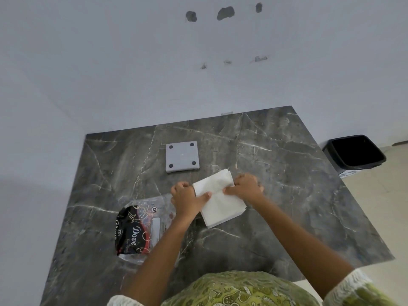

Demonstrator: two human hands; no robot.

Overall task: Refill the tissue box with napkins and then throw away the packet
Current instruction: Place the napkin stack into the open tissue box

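The napkins point(218, 202) are out of their wrapper, a white folded stack held just above the middle of the table point(287, 173), a little toward the near edge. Both hands are closed on it. The left hand point(187, 200) grips the stack's left side with the thumb laid across the top. The right hand point(246, 186) pinches the far right corner, fingers curled under. The stack bends a little between them, as if being squared up or folded.

Just beyond the stack, toward the far edge, lies a grey square slab point(182, 156) with four dark round feet showing. I take it for the tissue box turned bottom up, or its base plate; I cannot tell which, and no opening shows from here.

The packet point(139, 230) lies flat and slack near the table's left edge, close to the person, clear plastic with dark printing. It looks empty.

On the floor past the right edge stands a black bin point(355, 153), open.

So I'd judge the unpacking done. Loading the napkins into the box, closing it and carrying the packet to the bin are all left.
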